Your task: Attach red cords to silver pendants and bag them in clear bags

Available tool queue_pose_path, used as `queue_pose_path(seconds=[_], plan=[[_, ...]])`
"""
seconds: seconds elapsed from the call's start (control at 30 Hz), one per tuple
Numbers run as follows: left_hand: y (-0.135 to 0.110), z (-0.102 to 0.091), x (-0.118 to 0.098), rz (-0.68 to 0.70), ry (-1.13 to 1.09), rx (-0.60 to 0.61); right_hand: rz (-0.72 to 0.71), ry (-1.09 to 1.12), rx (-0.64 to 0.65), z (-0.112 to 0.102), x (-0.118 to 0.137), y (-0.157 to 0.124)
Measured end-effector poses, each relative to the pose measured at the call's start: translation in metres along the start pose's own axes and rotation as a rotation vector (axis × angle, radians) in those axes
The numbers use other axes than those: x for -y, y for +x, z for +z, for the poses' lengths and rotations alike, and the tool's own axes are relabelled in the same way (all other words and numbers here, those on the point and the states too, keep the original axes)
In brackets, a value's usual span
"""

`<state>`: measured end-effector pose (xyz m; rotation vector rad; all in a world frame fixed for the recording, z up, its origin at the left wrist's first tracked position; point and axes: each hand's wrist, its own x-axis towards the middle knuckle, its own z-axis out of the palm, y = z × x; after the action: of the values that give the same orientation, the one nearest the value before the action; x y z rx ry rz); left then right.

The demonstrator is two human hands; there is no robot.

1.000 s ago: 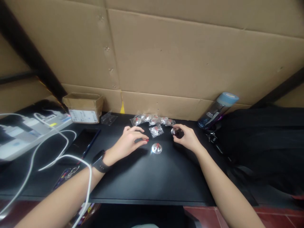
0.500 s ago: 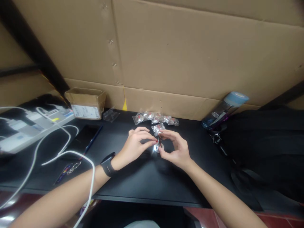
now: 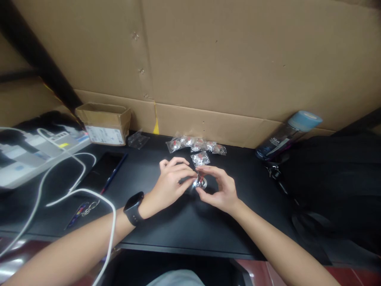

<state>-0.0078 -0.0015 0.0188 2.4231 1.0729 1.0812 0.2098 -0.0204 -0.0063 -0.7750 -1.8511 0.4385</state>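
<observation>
My right hand (image 3: 218,186) grips a small shiny metal piece (image 3: 199,175) between thumb and fingertips, held on edge. Directly under it, a round silvery piece (image 3: 203,184) lies on the black table (image 3: 187,230). My left hand (image 3: 174,178), with a black watch on its wrist, has thumb and forefinger pinched against the left side of the metal piece; a trace of red shows there, but what these fingertips hold is too small to make out. Just beyond my fingers lies a clear packet (image 3: 200,158) with a shiny, red-marked item inside.
Several similar clear packets (image 3: 196,144) line the cardboard wall. To the left are an open cardboard box (image 3: 104,123), a crumpled plastic bag (image 3: 138,140), a phone (image 3: 104,171), a power strip (image 3: 44,155) and looping white cables. A bottle (image 3: 287,135) and black bag (image 3: 330,186) occupy the right.
The camera view has shifted slightly. My right fingers and the metal piece have tilted a little and come closer to my left fingertips; both hands stay at the same spot.
</observation>
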Motion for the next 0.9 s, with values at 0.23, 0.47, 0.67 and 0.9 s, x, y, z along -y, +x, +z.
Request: queue_pose_path(seconds=[0.23, 0.47, 0.67, 0.9], plan=[[-0.0008, 0.0, 0.0002, 0.003, 0.033, 0.008, -0.011, -0.055, -0.007, -0.0003, 0.0021, -0.0002], [-0.0008, 0.0021, 0.0021, -0.046, -0.012, -0.018, -0.066, -0.112, -0.009, 0.0014, 0.0054, 0.0015], [0.0025, 0.0041, 0.0058, -0.12, -0.269, 0.051, -0.016, -0.093, -0.033, -0.0005, 0.001, 0.0], [0.0007, 0.0047, 0.0031, -0.227, -0.222, 0.058, -0.015, -0.011, -0.034, -0.0004, -0.0013, -0.0007]])
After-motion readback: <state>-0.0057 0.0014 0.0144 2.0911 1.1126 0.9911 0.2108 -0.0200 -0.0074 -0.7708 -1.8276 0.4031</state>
